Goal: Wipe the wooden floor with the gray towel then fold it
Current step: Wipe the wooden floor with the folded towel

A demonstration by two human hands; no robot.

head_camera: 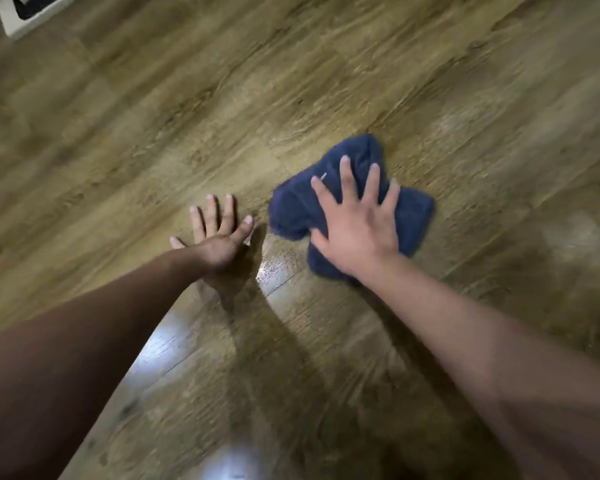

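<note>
The towel, dark blue-gray and bunched, lay on the wooden floor under our right hand. We judged it could ball up further and skip patches. That hand pressed flat on it, fingers spread; our left hand braced, splayed, on bare boards beside it.
</note>
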